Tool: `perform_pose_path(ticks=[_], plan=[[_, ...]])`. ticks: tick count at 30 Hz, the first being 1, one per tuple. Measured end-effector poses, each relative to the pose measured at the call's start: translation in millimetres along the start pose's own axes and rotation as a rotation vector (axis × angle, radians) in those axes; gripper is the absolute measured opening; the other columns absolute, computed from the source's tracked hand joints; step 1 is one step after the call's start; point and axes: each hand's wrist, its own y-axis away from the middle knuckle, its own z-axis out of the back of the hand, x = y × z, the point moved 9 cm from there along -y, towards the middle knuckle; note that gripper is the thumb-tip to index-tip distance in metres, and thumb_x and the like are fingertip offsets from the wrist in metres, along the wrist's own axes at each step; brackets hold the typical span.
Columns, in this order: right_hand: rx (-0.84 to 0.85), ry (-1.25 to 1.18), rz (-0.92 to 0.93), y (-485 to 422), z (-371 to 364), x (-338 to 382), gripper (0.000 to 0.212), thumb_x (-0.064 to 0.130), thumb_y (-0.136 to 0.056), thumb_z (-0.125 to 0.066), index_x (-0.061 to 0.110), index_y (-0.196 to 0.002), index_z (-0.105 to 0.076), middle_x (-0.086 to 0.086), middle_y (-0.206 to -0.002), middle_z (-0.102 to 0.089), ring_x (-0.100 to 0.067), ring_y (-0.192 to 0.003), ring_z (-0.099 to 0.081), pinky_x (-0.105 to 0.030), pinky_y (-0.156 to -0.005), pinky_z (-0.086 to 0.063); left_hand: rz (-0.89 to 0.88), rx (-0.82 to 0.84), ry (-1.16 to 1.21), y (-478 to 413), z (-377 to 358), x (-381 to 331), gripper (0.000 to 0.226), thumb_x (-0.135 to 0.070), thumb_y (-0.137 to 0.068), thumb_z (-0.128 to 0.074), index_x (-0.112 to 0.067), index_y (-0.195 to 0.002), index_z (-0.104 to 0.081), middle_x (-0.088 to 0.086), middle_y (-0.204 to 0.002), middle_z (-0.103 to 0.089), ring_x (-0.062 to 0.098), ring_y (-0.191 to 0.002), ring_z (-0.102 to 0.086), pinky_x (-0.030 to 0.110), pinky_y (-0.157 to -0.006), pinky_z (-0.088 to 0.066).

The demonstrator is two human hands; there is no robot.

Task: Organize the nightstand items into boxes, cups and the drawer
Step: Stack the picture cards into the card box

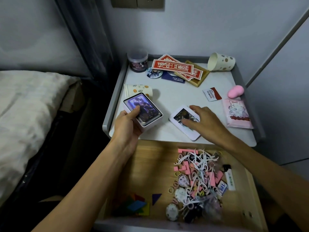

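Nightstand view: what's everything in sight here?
nightstand: 1, grey rim, white top, centre
jar: 1, clear, back left corner
paper cups: 2, cream, dotted, lying at left and back right
red slips: several, on wooden tray, back
badge: 1, round, beside jar
sachet: 1, white and red, right
tissue pack: 1, pink, right edge
lid: 1, white, pictured, front
card box: 1, white, above left front
drawer: 1, wooden, open, holding small clutter
bed: 1, white, left
left hand: holds card box
right hand: fingers on lid
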Motion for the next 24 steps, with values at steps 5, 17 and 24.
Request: perform_pose_path(ticks=[5, 17, 24], plan=[[0.124, 0.421, 0.063, 3, -17, 4, 0.113, 0.063, -0.066, -0.078, 0.023, -0.152, -0.016, -0.006, -0.143, -0.028, -0.024, -0.132, -0.031, -0.040, -0.106, -0.036, -0.002, 0.012, -0.003, -1, -2, 3, 0.037, -0.011, -0.097, -0.056, -0.002, -0.133, -0.056, 0.015, -0.114, -0.072, 0.020, -0.085, -0.074, 0.036, -0.071, -0.061], [0.423, 0.543, 0.159, -7, -11, -2, 0.091, 0.030, -0.084, -0.076, 0.034, -0.154, -0.019, -0.001, -0.148, -0.024, -0.020, -0.136, -0.023, -0.035, -0.112, -0.021, 0.016, 0.037, -0.037, -2, -4, 10, 0.034, -0.012, -0.098, -0.056, -0.003, -0.131, -0.058, 0.014, -0.113, -0.073, 0.027, -0.098, -0.073, 0.044, -0.082, -0.061], [0.507, 0.691, 0.267, -18, -8, 19, 0.096, -0.018, -0.082, -0.050, 0.050, -0.147, -0.029, 0.003, -0.164, -0.001, -0.025, -0.150, -0.001, -0.044, -0.121, -0.015, 0.014, 0.069, -0.046, -3, -11, 9, 0.032, -0.013, -0.099, -0.055, -0.004, -0.129, -0.059, 0.013, -0.113, -0.073, 0.029, -0.102, -0.072, 0.046, -0.086, -0.059]])
